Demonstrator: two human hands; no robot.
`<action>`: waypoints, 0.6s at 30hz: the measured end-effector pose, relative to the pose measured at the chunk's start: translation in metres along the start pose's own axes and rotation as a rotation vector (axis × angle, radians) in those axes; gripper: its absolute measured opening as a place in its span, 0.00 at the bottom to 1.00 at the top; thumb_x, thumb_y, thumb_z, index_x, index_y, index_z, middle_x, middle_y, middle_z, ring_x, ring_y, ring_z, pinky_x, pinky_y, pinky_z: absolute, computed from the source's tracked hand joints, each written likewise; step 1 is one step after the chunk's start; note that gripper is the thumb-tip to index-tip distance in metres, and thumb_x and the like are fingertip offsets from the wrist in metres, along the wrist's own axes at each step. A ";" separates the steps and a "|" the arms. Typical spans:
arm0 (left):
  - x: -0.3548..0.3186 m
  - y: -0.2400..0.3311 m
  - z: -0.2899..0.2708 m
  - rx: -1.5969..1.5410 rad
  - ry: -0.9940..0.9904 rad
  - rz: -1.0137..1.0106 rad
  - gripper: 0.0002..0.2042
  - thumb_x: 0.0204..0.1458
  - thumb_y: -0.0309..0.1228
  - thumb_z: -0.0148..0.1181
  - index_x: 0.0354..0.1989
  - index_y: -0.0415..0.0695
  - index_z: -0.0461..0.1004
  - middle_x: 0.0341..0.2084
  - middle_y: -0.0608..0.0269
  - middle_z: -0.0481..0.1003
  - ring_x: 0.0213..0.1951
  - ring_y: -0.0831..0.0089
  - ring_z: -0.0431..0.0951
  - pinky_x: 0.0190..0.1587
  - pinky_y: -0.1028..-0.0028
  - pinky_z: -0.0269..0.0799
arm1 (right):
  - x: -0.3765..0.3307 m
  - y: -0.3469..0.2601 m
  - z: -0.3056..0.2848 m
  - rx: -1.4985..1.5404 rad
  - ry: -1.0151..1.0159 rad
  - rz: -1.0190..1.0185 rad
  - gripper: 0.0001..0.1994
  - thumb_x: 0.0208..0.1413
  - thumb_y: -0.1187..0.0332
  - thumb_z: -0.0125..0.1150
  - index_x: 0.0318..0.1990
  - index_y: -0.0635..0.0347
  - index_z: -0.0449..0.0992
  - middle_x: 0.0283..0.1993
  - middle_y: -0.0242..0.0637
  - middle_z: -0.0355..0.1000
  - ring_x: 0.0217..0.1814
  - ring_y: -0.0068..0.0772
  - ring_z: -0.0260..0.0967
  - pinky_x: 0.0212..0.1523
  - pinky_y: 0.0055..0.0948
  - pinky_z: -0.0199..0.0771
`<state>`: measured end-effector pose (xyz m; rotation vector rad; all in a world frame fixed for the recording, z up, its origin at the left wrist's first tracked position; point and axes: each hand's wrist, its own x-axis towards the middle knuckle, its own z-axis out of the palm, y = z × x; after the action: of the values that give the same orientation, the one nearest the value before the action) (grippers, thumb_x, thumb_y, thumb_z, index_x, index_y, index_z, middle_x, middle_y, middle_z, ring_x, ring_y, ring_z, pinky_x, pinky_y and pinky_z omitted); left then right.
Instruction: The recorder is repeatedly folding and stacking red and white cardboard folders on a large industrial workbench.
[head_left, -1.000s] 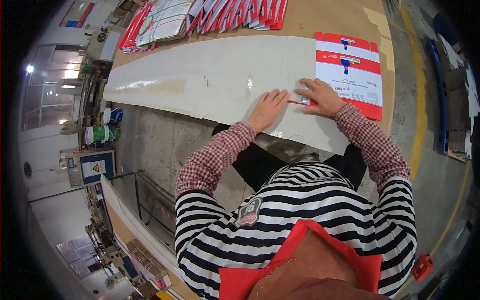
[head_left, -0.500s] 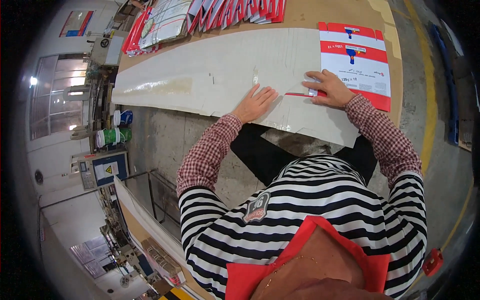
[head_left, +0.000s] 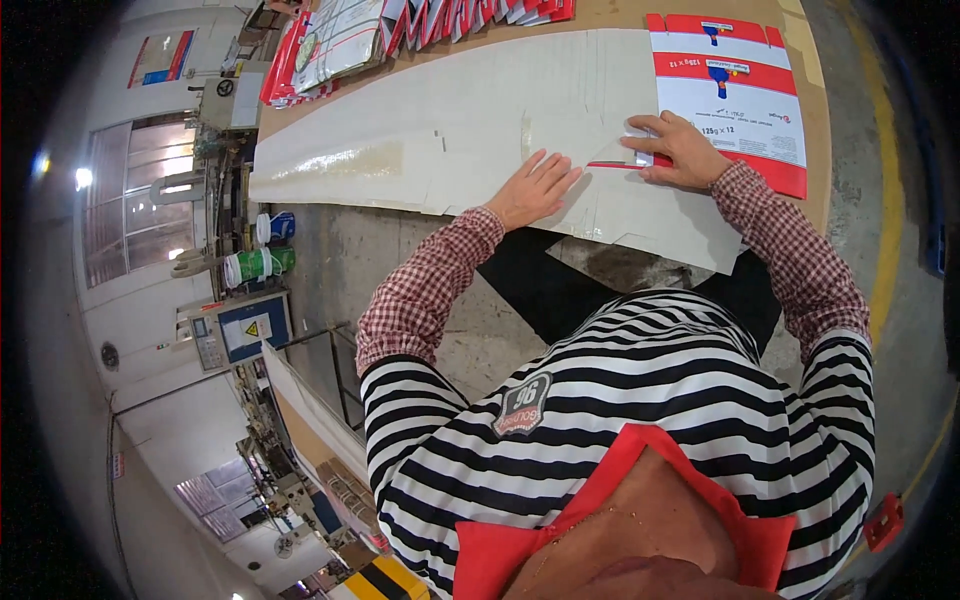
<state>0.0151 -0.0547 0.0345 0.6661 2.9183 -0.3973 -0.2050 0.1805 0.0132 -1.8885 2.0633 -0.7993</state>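
Observation:
A long off-white cardboard sheet [head_left: 450,130] lies across the table, its near edge hanging over toward me. My left hand [head_left: 534,190] rests flat on it near that edge, fingers stretched out and holding nothing. A flat red-and-white printed carton [head_left: 745,105] lies at the sheet's right end. My right hand [head_left: 682,150] is over the carton's left edge, fingers bent and spread apart. Its fingertips touch a small pale, shiny flap [head_left: 636,143] there; whether this belongs to the carton I cannot tell. A thin red-edged slit or strip [head_left: 610,164] shows just left of the thumb.
Along the table's far side stand several red-and-white folded cartons [head_left: 470,18], with a plastic-wrapped bundle [head_left: 340,40] beside them. Brown board [head_left: 815,130] covers the table's right end. To the left are a green-and-white bucket [head_left: 262,264] and a blue machine cabinet [head_left: 255,325].
The view has shifted slightly, so the whole scene sits a little farther right and higher. Both hands keep nearly the same places on the cardboard and carton.

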 end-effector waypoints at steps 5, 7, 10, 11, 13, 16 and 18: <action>0.011 0.004 -0.009 -0.118 0.028 -0.092 0.35 0.49 0.42 0.59 0.63 0.41 0.53 0.58 0.50 0.59 0.61 0.57 0.59 0.63 0.58 0.51 | 0.002 -0.004 0.001 0.024 0.023 -0.010 0.26 0.48 0.54 0.62 0.55 0.51 0.72 0.60 0.42 0.61 0.52 0.40 0.60 0.56 0.36 0.63; 0.018 0.006 -0.014 -0.070 0.033 -0.097 0.31 0.49 0.40 0.58 0.61 0.40 0.56 0.54 0.50 0.63 0.57 0.55 0.62 0.61 0.58 0.54 | 0.002 -0.003 -0.001 0.022 0.025 0.001 0.26 0.47 0.54 0.63 0.55 0.51 0.72 0.60 0.41 0.61 0.52 0.40 0.61 0.55 0.36 0.63; 0.021 -0.003 -0.015 -0.102 0.038 -0.055 0.28 0.50 0.36 0.57 0.60 0.41 0.58 0.53 0.50 0.64 0.56 0.55 0.64 0.59 0.60 0.58 | 0.001 -0.002 0.004 0.031 0.050 -0.007 0.26 0.47 0.55 0.63 0.55 0.51 0.72 0.60 0.41 0.61 0.52 0.39 0.61 0.55 0.36 0.64; 0.022 -0.009 -0.016 -0.102 0.034 -0.056 0.28 0.50 0.36 0.57 0.60 0.41 0.58 0.53 0.50 0.64 0.56 0.55 0.64 0.59 0.60 0.58 | 0.002 0.000 0.006 0.013 0.062 -0.013 0.25 0.47 0.55 0.63 0.55 0.51 0.72 0.60 0.40 0.61 0.52 0.39 0.61 0.55 0.36 0.64; 0.023 -0.018 -0.017 -0.373 -0.027 -0.108 0.26 0.51 0.30 0.53 0.60 0.42 0.57 0.54 0.50 0.64 0.57 0.56 0.63 0.59 0.63 0.60 | 0.001 0.001 0.010 -0.001 0.075 -0.024 0.25 0.48 0.56 0.63 0.54 0.50 0.72 0.60 0.40 0.62 0.52 0.39 0.61 0.55 0.36 0.64; 0.025 -0.025 -0.022 -0.454 0.059 -0.204 0.25 0.51 0.28 0.52 0.59 0.44 0.59 0.53 0.51 0.64 0.56 0.57 0.64 0.58 0.65 0.61 | 0.000 0.001 0.010 -0.032 0.088 -0.015 0.25 0.48 0.57 0.63 0.54 0.50 0.72 0.60 0.39 0.62 0.51 0.38 0.61 0.55 0.36 0.65; 0.020 -0.027 -0.019 -0.483 0.043 -0.190 0.25 0.50 0.28 0.53 0.59 0.45 0.59 0.54 0.51 0.63 0.57 0.56 0.63 0.58 0.65 0.61 | 0.000 -0.001 0.010 -0.037 0.040 0.009 0.25 0.46 0.57 0.64 0.54 0.49 0.72 0.60 0.38 0.62 0.51 0.37 0.61 0.54 0.35 0.65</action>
<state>-0.0153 -0.0645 0.0552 0.3298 2.9500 0.3060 -0.1988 0.1779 0.0056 -1.8963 2.1230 -0.8079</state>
